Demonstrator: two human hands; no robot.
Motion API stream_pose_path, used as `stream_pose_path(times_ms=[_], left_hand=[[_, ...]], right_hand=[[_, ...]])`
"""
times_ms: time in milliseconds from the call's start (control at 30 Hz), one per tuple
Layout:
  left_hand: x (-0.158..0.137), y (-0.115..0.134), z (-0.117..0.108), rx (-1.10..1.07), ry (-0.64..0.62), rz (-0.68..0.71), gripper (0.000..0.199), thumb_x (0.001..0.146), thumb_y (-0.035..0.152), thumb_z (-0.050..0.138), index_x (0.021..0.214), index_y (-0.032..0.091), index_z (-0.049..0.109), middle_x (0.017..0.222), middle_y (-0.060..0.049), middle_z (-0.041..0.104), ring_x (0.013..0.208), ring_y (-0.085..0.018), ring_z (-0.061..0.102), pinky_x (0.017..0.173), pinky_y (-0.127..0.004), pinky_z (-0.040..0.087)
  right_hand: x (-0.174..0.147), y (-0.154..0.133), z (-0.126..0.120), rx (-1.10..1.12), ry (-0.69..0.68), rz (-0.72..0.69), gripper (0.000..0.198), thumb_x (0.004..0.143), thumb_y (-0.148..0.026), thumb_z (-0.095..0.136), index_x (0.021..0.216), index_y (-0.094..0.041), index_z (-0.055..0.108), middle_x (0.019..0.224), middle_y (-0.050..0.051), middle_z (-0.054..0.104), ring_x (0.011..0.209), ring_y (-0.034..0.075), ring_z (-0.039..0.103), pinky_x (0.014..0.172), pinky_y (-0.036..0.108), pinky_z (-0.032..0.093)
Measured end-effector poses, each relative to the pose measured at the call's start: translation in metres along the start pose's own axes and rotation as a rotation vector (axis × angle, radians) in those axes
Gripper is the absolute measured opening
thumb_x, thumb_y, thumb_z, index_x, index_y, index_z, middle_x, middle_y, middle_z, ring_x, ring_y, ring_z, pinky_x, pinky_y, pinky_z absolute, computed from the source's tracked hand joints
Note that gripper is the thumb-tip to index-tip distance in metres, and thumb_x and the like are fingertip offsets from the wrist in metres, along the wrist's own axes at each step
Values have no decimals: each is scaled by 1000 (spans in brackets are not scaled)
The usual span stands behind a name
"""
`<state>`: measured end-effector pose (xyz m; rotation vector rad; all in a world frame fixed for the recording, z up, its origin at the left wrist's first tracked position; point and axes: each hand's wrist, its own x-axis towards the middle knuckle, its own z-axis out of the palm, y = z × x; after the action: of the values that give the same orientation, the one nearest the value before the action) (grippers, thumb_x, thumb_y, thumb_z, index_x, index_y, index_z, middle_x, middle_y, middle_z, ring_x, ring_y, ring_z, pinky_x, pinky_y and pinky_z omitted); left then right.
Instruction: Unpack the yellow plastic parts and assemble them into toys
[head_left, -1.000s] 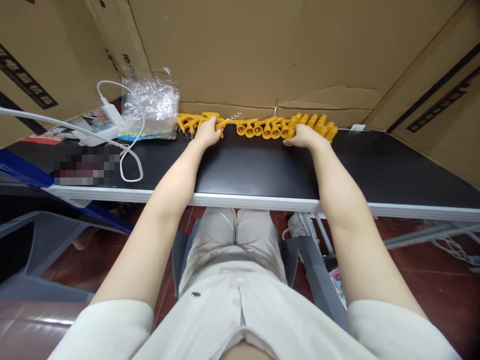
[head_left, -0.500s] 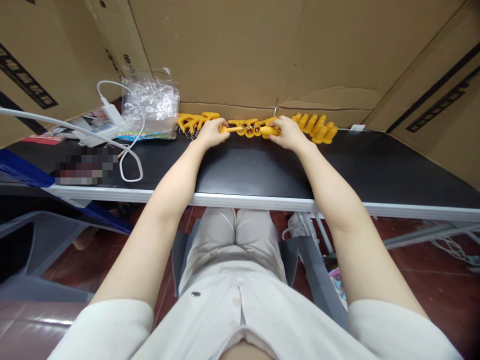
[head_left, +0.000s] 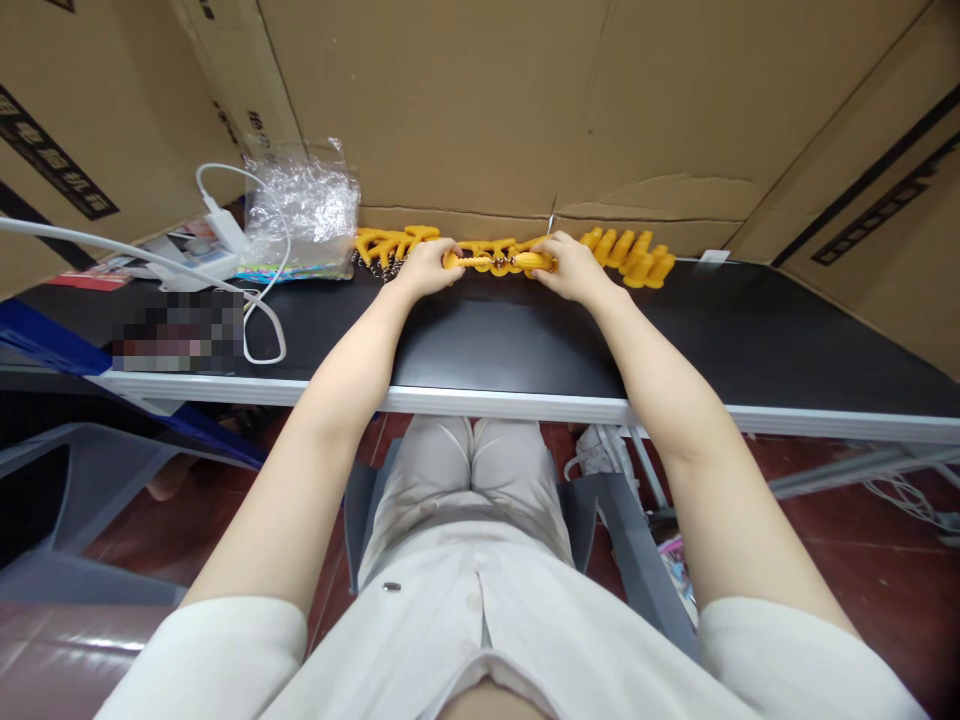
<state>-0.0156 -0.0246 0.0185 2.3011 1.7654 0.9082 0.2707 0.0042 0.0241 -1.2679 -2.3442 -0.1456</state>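
My left hand (head_left: 431, 268) is closed around the end of a yellow plastic piece whose twisted, screw-like rod (head_left: 475, 262) points right. Opposite it, my right hand (head_left: 571, 268) pinches a yellow ribbed piece (head_left: 532, 261). The two held pieces lie close, almost in line; whether they touch I cannot tell. Just behind them are more yellow parts (head_left: 487, 246) with small rings, partly covered. Left of my left hand lies a row of yellow forked pieces (head_left: 396, 241), with metal coil springs (head_left: 384, 268) beside them. Stubby yellow handle-like pieces (head_left: 634, 257) stand in rows right of my right hand.
Cardboard walls (head_left: 465, 110) enclose the black tabletop (head_left: 510, 335) at the back and sides. Clear plastic bags (head_left: 304, 205), a white charger (head_left: 225, 228) with its cable and a blurred-out item (head_left: 178, 332) are at the left. A small white piece (head_left: 715, 256) lies at the right.
My right hand has shifted slightly left with the ribbed piece, and the left hand a touch right, so the gap between them is a little narrower. Both grips stay the same.
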Motion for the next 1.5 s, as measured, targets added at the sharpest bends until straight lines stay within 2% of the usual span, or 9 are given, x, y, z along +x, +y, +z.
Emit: stream_pose_path(times_ms=[233, 467, 767, 900, 1033, 1233, 1333, 1400, 1500], left_hand=[[-5, 13, -1, -18, -7, 48, 31, 86, 28, 64, 114, 20, 74, 100, -8, 74, 97, -26, 66, 94, -36, 51], [-2, 11, 4, -30, 25, 60, 30, 85, 29, 64, 112, 20, 74, 97, -6, 73, 91, -23, 63, 90, -33, 49], [-2, 11, 1, -21, 29, 114, 27, 83, 28, 64, 106, 19, 74, 84, -4, 67, 82, -21, 59, 81, -32, 46], [-2, 12, 0, 1, 43, 113, 30, 83, 27, 64, 109, 18, 75, 88, -5, 68, 84, -22, 60, 82, -33, 46], [0, 9, 0, 15, 44, 103, 33, 83, 28, 65, 112, 18, 75, 92, -6, 70, 87, -23, 62, 83, -33, 47], [2, 5, -2, 7, 48, 109, 31, 82, 26, 64, 110, 19, 75, 93, -6, 72, 92, -24, 64, 87, -34, 48], [1, 6, -3, 18, 59, 142, 31, 82, 26, 63, 110, 19, 74, 97, -7, 73, 95, -25, 65, 91, -36, 49], [1, 7, -3, 24, 64, 158, 32, 82, 26, 63, 111, 19, 74, 100, -7, 74, 97, -25, 65, 93, -37, 49], [0, 9, -4, 20, 79, 175, 31, 82, 26, 63, 110, 20, 74, 99, -7, 74, 97, -26, 64, 93, -37, 49]], right_hand=[[1, -21, 1, 104, 5, -118, 50, 96, -50, 65, 138, -23, 70, 133, 15, 64, 124, 37, 64, 112, 56, 49], [2, -23, 4, 138, -20, -99, 53, 100, -52, 61, 142, -20, 68, 135, 18, 64, 123, 36, 64, 113, 55, 49], [1, -22, 4, 270, -44, -107, 52, 98, -58, 65, 130, -17, 72, 124, 17, 73, 119, 35, 68, 111, 53, 51], [1, -23, 6, 387, -38, -74, 47, 95, -50, 70, 128, -16, 70, 121, 15, 74, 117, 33, 69, 109, 52, 54], [5, -18, 9, 530, -55, 53, 54, 87, -39, 81, 134, -20, 61, 113, 9, 71, 105, 28, 73, 99, 48, 61], [2, -30, -5, 829, -29, 169, 48, 74, -23, 95, 106, -22, 59, 107, 5, 68, 100, 22, 74, 93, 39, 65], [-4, -39, -14, 928, -59, 244, 41, 79, -32, 94, 93, -21, 57, 96, 6, 72, 85, 20, 76, 84, 37, 67], [-6, -42, -17, 940, -77, 273, 42, 83, -48, 91, 88, -21, 59, 87, 7, 73, 77, 20, 76, 77, 36, 67], [-6, -42, -15, 904, -96, 324, 58, 88, -76, 73, 87, -19, 64, 71, 7, 70, 64, 21, 74, 62, 33, 65]])
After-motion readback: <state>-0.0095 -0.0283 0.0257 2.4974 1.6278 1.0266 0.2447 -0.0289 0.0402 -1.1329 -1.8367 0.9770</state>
